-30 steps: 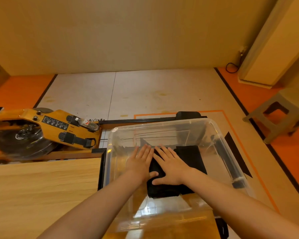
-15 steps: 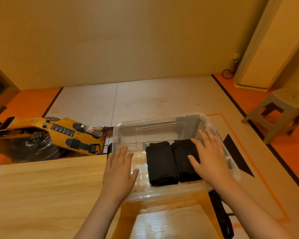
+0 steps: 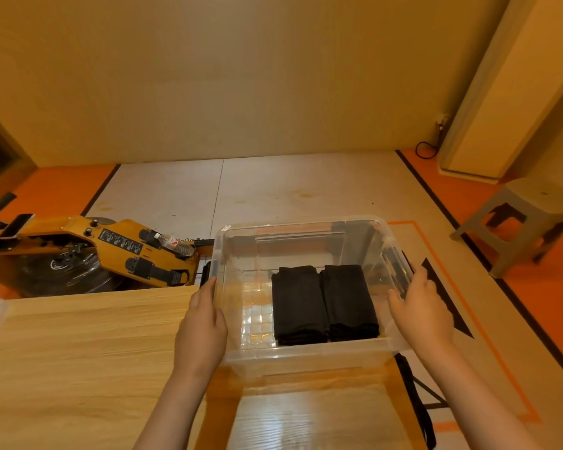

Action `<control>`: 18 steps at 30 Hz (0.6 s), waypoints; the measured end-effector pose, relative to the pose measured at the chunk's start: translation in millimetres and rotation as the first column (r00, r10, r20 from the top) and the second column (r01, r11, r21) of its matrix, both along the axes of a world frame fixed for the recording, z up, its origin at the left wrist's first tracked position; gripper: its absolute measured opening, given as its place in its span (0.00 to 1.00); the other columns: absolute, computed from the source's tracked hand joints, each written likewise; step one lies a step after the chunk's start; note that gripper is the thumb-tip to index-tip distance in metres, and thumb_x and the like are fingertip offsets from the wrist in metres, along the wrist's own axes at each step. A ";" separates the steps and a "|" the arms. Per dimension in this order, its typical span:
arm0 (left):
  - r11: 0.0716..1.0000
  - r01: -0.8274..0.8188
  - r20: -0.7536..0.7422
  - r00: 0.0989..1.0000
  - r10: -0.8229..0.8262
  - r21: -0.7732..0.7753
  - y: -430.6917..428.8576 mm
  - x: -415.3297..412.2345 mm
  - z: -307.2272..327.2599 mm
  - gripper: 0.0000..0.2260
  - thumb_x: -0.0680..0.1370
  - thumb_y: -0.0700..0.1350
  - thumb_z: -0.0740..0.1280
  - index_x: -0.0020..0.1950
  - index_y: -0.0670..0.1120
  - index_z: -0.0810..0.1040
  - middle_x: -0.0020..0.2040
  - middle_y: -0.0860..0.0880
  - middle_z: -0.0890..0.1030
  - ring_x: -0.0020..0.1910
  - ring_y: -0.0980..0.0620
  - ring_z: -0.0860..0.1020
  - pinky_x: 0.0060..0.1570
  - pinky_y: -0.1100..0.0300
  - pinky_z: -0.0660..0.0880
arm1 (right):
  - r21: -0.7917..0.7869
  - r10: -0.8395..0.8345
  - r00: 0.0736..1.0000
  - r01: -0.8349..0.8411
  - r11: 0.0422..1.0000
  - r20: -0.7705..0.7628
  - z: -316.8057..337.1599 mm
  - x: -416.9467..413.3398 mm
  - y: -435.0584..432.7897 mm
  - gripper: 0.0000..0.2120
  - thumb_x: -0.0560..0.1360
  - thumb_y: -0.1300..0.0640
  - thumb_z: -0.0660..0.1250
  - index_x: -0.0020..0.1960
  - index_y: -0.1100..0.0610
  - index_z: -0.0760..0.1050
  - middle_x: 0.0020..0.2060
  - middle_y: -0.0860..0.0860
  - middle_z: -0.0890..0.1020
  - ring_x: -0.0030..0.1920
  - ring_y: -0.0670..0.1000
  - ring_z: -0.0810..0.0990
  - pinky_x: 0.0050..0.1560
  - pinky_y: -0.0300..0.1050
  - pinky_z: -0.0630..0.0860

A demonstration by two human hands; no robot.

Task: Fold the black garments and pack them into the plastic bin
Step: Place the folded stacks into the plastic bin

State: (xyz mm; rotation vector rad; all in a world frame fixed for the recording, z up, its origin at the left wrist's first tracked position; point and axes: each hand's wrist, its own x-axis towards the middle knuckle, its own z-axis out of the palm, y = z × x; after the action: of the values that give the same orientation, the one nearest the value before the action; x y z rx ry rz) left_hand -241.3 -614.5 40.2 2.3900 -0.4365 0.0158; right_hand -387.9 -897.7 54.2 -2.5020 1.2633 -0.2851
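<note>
Black garments (image 3: 324,303) in plastic bin (image 3: 306,354) — left hand (image 3: 200,329), right hand (image 3: 420,310) touching.

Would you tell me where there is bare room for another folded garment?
In the plastic bin, the floor between the left wall and the left black stack is bare. The right black stack sits close to the right wall, so that side is crowded. The wooden table beside the left hand is bare; the right hand touches the bin's right side.
</note>
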 end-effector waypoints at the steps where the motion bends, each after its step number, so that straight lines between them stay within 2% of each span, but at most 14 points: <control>1: 1.000 -0.003 0.001 1.000 0.003 -0.006 8.7 4.8 -0.9 0.23 0.81 0.37 0.59 0.76 0.46 0.62 0.72 0.47 0.69 0.63 0.48 0.73 0.53 0.61 0.69 | 0.005 0.002 1.000 -0.002 1.000 0.000 0.0 2.3 7.5 0.27 0.78 0.52 0.63 0.73 0.58 0.58 0.57 0.59 0.75 0.46 0.55 0.79 0.28 0.41 0.67; 3: 1.000 -0.010 0.005 1.000 0.010 -0.017 27.6 14.5 -1.9 0.23 0.80 0.37 0.60 0.76 0.45 0.63 0.72 0.46 0.70 0.65 0.47 0.73 0.57 0.58 0.70 | 0.011 0.022 1.000 -0.022 1.000 0.007 -1.1 9.3 25.0 0.27 0.79 0.52 0.62 0.74 0.57 0.59 0.57 0.58 0.75 0.47 0.55 0.79 0.30 0.43 0.73; 6: 0.999 -0.034 0.007 0.999 0.034 -0.019 58.2 27.1 -1.5 0.23 0.81 0.37 0.60 0.76 0.44 0.62 0.72 0.45 0.69 0.67 0.46 0.71 0.62 0.54 0.70 | 0.018 0.018 0.999 -0.018 1.000 0.027 -1.0 22.6 57.6 0.26 0.78 0.52 0.62 0.73 0.56 0.60 0.57 0.57 0.76 0.47 0.56 0.80 0.37 0.51 0.80; 8: 0.999 -0.043 0.002 0.999 0.043 -0.016 81.7 36.6 -1.7 0.23 0.81 0.37 0.59 0.76 0.44 0.62 0.72 0.45 0.69 0.67 0.46 0.71 0.62 0.55 0.69 | 0.030 0.007 0.999 -0.008 1.000 0.040 -1.4 32.8 83.0 0.26 0.78 0.52 0.63 0.73 0.57 0.59 0.57 0.58 0.76 0.48 0.57 0.80 0.38 0.54 0.81; 14: 0.998 -0.061 -0.008 0.998 0.061 0.009 163.7 76.7 2.6 0.24 0.81 0.38 0.60 0.76 0.43 0.61 0.72 0.43 0.69 0.66 0.44 0.73 0.60 0.52 0.72 | 0.047 -0.011 0.997 0.007 0.999 0.081 -2.2 73.0 168.4 0.27 0.77 0.51 0.63 0.73 0.57 0.60 0.61 0.58 0.75 0.53 0.58 0.79 0.41 0.52 0.80; 18: 0.990 -0.137 -0.076 0.988 0.136 -0.009 215.5 107.1 -1.6 0.22 0.81 0.42 0.60 0.75 0.42 0.62 0.65 0.40 0.75 0.60 0.42 0.76 0.56 0.48 0.74 | 0.078 -0.012 0.995 0.004 0.997 0.104 -5.5 99.1 218.0 0.29 0.77 0.51 0.64 0.74 0.58 0.59 0.62 0.59 0.74 0.56 0.59 0.78 0.44 0.51 0.77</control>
State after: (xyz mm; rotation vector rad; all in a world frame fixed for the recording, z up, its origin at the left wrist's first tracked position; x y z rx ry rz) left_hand -134.2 -399.0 38.6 2.3936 -0.2356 -0.0094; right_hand -288.8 -679.7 48.7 -2.3850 1.2199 -0.3564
